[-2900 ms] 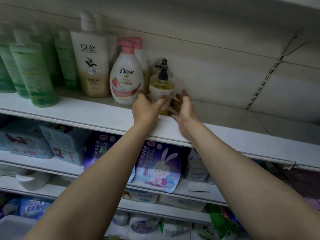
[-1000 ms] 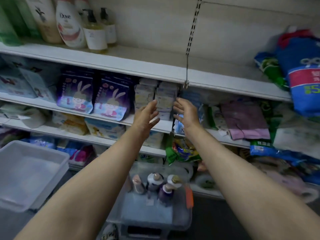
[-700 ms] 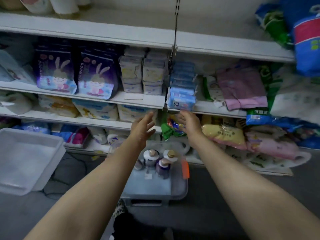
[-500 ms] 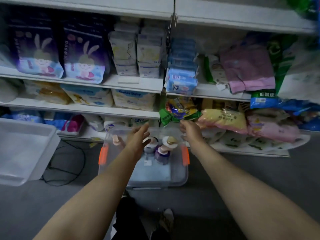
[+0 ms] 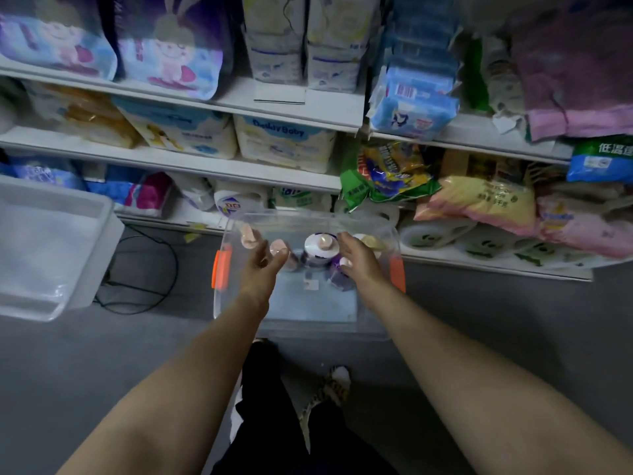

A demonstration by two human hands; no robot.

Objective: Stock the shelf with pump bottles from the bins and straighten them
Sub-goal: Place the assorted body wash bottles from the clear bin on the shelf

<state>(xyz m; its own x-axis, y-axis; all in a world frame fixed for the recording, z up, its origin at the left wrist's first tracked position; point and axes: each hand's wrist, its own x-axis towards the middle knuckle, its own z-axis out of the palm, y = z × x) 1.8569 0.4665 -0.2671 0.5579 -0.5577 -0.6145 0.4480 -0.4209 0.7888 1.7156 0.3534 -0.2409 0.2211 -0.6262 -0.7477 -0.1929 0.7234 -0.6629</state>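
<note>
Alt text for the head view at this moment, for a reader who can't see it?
Both hands, the left hand and right hand, reach open and empty into a clear bin on the floor that holds several pump bottles. Behind it stand shelves packed with goods; an empty white bin sits at left.
</note>
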